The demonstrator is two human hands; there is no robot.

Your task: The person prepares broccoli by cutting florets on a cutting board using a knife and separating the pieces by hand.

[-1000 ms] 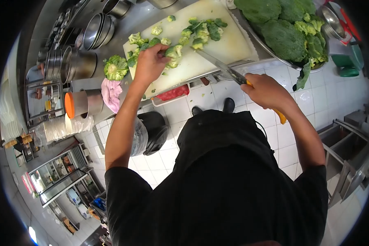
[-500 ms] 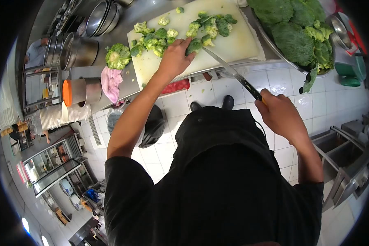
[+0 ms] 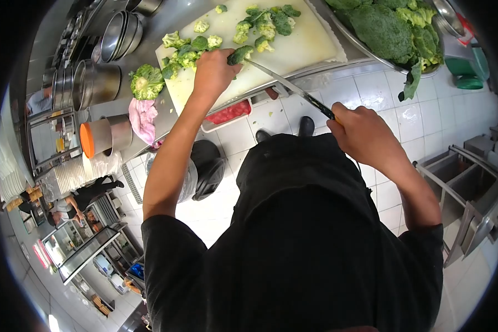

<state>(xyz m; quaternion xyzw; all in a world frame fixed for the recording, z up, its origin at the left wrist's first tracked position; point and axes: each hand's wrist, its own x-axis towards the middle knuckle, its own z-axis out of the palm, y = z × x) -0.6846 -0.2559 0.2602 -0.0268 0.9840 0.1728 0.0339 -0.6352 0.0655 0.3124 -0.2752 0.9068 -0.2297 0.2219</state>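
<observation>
My left hand (image 3: 213, 73) is closed on a broccoli floret (image 3: 240, 55) at the near edge of the white cutting board (image 3: 310, 47). In my right hand (image 3: 366, 134) is the handle of a knife (image 3: 293, 88). Its blade points up and left, the tip at or very near the held floret; whether they touch, I cannot tell. Cut broccoli florets (image 3: 183, 58) are heaped by my left fingers. More broccoli pieces (image 3: 264, 25) are spread farther back on the board. A broccoli head (image 3: 147, 82) sits on the counter left of the board.
A large metal bowl (image 3: 366, 51) of broccoli heads stands to the right. Left are a pink cloth (image 3: 143, 120), metal pots (image 3: 102, 83) and an orange-lidded container (image 3: 87, 140). Below the counter are a tub of red contents (image 3: 229, 113) and a black bag (image 3: 209, 171). Another person (image 3: 74, 205) is in the background.
My left hand has closed around a floret and drawn it toward the board's near edge, away from the other pieces. The knife stays in my right hand. The view has shifted slightly.
</observation>
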